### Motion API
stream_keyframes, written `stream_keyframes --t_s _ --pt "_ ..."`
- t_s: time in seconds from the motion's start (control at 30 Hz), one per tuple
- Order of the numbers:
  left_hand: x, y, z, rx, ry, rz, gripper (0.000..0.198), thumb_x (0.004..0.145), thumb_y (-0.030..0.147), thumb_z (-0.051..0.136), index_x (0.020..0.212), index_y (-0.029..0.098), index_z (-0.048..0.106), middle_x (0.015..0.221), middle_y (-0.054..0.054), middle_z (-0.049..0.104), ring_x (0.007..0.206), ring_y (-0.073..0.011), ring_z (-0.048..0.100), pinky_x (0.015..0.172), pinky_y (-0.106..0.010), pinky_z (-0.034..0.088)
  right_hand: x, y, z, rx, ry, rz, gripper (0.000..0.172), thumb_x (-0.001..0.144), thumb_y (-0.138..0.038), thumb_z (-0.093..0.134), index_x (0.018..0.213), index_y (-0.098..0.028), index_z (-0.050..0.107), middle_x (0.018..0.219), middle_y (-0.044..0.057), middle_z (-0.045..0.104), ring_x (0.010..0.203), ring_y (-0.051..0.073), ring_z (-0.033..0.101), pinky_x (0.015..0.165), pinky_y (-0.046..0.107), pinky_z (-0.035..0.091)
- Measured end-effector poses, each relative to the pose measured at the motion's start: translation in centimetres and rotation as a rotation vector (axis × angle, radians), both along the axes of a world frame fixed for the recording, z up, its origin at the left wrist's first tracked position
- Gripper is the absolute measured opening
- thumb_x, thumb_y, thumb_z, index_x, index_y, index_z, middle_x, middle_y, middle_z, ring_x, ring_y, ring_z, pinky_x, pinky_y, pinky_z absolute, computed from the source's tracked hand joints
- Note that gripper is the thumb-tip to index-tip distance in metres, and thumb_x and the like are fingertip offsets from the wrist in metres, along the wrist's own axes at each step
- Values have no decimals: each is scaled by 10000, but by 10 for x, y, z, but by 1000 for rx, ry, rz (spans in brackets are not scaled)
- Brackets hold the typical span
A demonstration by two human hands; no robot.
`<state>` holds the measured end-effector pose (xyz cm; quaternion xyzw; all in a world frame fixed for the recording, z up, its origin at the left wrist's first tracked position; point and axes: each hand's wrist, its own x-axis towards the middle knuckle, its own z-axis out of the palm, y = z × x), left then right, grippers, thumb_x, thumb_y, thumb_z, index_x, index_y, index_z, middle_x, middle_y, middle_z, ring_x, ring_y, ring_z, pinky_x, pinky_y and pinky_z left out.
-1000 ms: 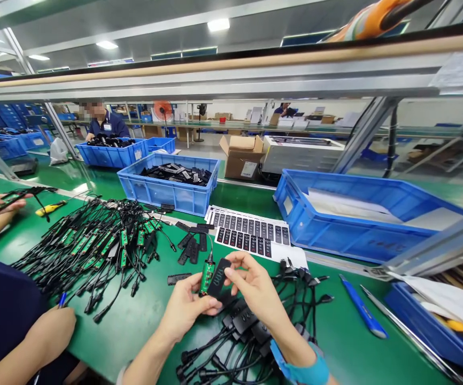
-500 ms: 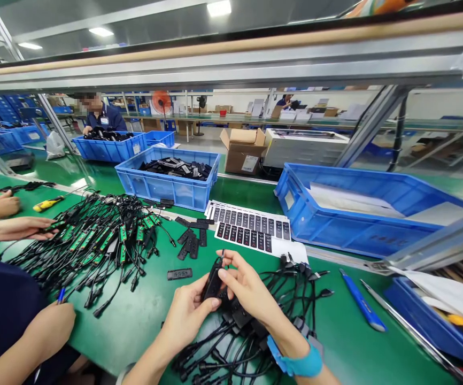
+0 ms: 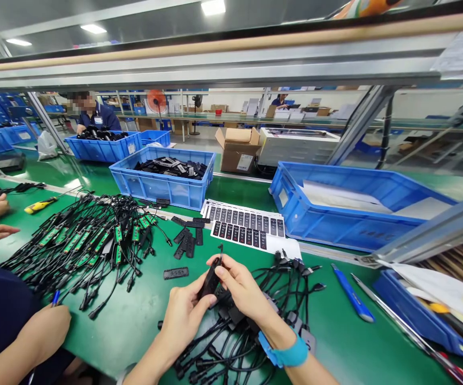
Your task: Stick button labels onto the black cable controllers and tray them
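The person's left hand [image 3: 183, 315] and right hand [image 3: 243, 291] are together above the green worktop [image 3: 347, 342], and the fingers [image 3: 231, 283] of both hands curl closed around a narrow black plastic casing [image 3: 210, 280], with a thin wire end standing up from it. I cannot tell what is inside the casing, because the fingers hide it. Under the hands lies a heap of black cables with closed black boxes [image 3: 255, 342], and this seems to be the finished part. On the left side there is a much bigger pile of cables with bare green circuit boards [image 3: 83, 240], so it looks like most boards are not covered yet. Loose black casing pieces [image 3: 185, 243] lie between this pile and a sheet of black labels [image 3: 243, 224]. A blue crate [image 3: 151, 187] holds more black pieces. Farther away, a co-worker [image 3: 95, 115] is at another blue crate [image 3: 103, 149], and a cardboard box [image 3: 237, 152] stands beyond the worktop.
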<state>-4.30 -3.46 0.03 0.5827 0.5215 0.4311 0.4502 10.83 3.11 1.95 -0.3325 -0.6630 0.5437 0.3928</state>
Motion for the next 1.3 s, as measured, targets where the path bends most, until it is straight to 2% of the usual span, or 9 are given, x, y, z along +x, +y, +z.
stream_keyframes --t_s 0.17,0.3,0.4,0.53,0.7,0.8,0.97,1.13,1.3 --pt "0 0 1 24 94 25 394 888 327 540 1254 210 630 786 4 699 677 -167 616 653 -226 504 -4 -4 -7 69 76 -67 273 920 -449 527 911 -195 625 873 35 628 811 180 564 743 284 445" --pt "-9 8 6 -46 46 -84 347 872 337 556 1177 200 649 824 -16 630 743 -167 606 663 -240 527 4 13 -1 -123 295 -78 294 839 -449 638 989 -197 623 903 38 634 649 120 486 561 234 389" --pt "-12 15 3 -93 118 -95 395 846 318 584 1225 205 606 848 -8 579 702 -150 586 614 -241 521 27 36 4 -209 359 -306 379 738 -455 714 985 -203 576 820 11 607 536 91 400 450 208 287" --pt "-2 13 -5 -93 449 -67 353 795 233 684 1143 222 630 725 38 597 641 -143 592 660 -244 483 74 58 -1 -3 -106 -695 554 715 -400 696 1181 -186 487 709 -9 585 578 164 530 520 259 404" --pt "7 9 -2 -10 767 -275 329 807 436 706 1084 259 702 1028 -51 645 884 -206 647 776 -275 500 98 61 -5 446 -1083 -930 816 726 -259 695 1414 -18 326 1153 300 563 1042 471 548 763 531 453" --pt "-13 17 7 -3 908 -287 293 845 482 648 1065 297 705 1008 -13 658 919 -177 655 810 -234 492 68 63 3 624 -1152 -728 588 794 -218 651 1334 -74 470 1194 269 542 1096 444 525 837 527 437" --pt "-86 39 20 -160 1164 23 167 859 134 589 986 165 693 958 -100 665 884 -242 673 812 -336 507 -28 68 1 592 -919 184 138 858 -154 611 986 -179 655 945 80 631 850 230 629 740 311 469" --pt "-137 57 20 -196 1249 361 227 886 125 519 1090 116 617 1018 -155 639 965 -291 651 826 -393 511 -90 55 -16 675 -923 378 247 721 -158 798 910 -165 637 946 70 637 813 235 636 654 289 473" --pt "-147 83 5 -129 1135 557 157 877 205 557 958 102 644 1092 -210 610 1126 -363 567 868 -430 497 -88 46 -13 719 -948 370 107 891 -84 545 839 -139 620 877 106 638 824 252 631 723 346 492"
